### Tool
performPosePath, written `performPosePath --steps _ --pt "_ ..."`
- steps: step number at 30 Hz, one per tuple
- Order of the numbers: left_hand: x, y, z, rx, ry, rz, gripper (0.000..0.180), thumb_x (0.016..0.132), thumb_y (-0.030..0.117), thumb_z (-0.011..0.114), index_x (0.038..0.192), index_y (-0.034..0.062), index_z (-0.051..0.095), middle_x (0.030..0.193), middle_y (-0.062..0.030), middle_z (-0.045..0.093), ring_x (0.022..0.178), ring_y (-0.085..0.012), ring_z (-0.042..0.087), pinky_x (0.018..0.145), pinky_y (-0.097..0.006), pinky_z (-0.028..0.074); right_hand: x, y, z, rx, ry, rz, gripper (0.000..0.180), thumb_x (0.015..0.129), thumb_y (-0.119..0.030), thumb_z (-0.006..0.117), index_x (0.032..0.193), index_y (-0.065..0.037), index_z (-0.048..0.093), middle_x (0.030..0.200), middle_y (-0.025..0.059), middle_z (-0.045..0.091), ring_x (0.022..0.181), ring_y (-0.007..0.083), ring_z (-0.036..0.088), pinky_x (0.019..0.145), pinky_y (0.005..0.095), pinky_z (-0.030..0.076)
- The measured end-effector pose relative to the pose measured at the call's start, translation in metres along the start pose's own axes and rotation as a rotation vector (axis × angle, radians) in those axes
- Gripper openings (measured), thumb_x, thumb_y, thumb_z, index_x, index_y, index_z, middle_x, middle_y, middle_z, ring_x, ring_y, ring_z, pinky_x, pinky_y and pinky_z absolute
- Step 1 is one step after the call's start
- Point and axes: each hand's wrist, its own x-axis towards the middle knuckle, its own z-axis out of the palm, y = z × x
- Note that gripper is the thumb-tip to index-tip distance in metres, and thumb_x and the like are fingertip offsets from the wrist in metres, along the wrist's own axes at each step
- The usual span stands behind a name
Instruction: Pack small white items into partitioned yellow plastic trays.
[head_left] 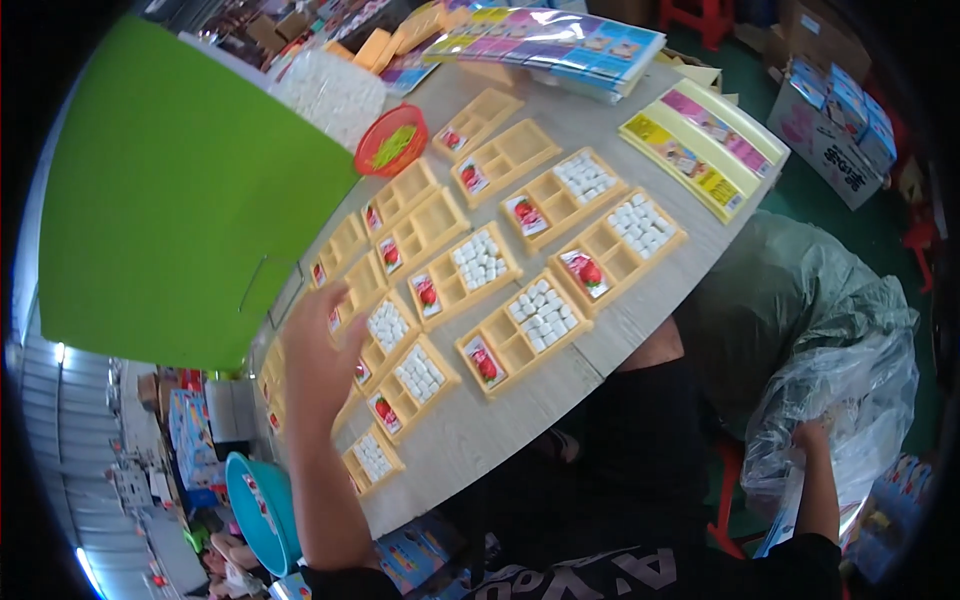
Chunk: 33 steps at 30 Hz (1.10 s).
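My left hand is over the left part of the table, above the yellow trays, its thumb apart from the fingers. Nothing shows in its grasp, though its far side is hidden. Beneath and beside it are compartment trays, each with a strawberry-printed card at one end. Several trays, such as the near tray, also hold small white pieces in the large compartment. Low on the right, my right hand is at a clear plastic bag; its fingertips are too small and covered to read.
A red basket of yellow-green strips stands behind the trays, by a green panel. Printed sheets and a stack of yellow packaging lie on the far right side. A teal tub stands below the table's left edge.
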Motion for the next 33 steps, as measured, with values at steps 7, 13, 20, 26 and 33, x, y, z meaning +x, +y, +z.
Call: performPosePath --steps 7,13,20,26,33 --pt "0.121 0.05 0.097 0.109 -0.029 0.365 0.044 0.093 0.032 0.069 0.127 0.0041 0.061 0.119 -0.0159 0.065 0.115 -0.0349 0.061 0.099 -0.048 0.046 -0.011 -0.03 -0.027 0.202 0.181 0.124 0.054 0.089 -0.034 0.068 0.135 -0.005 0.059 0.14 0.0219 0.058 0.131 0.0386 0.055 0.108 0.0467 0.046" --pt "0.159 0.038 0.118 0.084 -0.178 0.312 0.044 0.095 0.027 0.067 0.13 0.0009 0.058 0.124 -0.0212 0.063 0.119 -0.0387 0.058 0.103 -0.046 0.045 -0.089 -0.065 -0.126 0.709 0.1 -0.183 0.066 0.094 -0.033 0.063 0.152 -0.005 0.046 0.157 0.0229 0.046 0.147 0.0411 0.038 0.119 0.0483 0.035" --pt "0.168 0.026 0.115 0.0 -0.147 0.378 0.043 0.093 0.023 0.069 0.128 0.0015 0.058 0.126 -0.0181 0.06 0.12 -0.0388 0.057 0.106 -0.047 0.043 -0.061 -0.039 -0.07 0.494 0.377 -0.232 0.067 0.094 -0.033 0.063 0.152 -0.005 0.045 0.157 0.0228 0.045 0.147 0.0415 0.037 0.119 0.0489 0.035" --pt "0.165 0.022 0.11 0.113 -0.242 0.464 0.042 0.091 0.023 0.072 0.126 0.0023 0.058 0.137 -0.0182 0.055 0.13 -0.0373 0.051 0.109 -0.047 0.041 -0.092 -0.065 -0.139 0.338 0.279 -0.169 0.067 0.095 -0.034 0.062 0.153 -0.005 0.044 0.159 0.0223 0.043 0.149 0.0407 0.034 0.121 0.0469 0.031" --pt "0.173 0.025 0.114 0.008 -0.216 0.457 0.05 0.088 0.024 0.076 0.126 -0.0023 0.057 0.126 -0.0217 0.061 0.124 -0.0391 0.057 0.107 -0.045 0.045 -0.098 -0.059 -0.139 0.57 0.306 -0.115 0.069 0.101 -0.045 0.053 0.156 -0.005 0.042 0.161 0.0207 0.04 0.152 0.0369 0.031 0.124 0.0453 0.027"
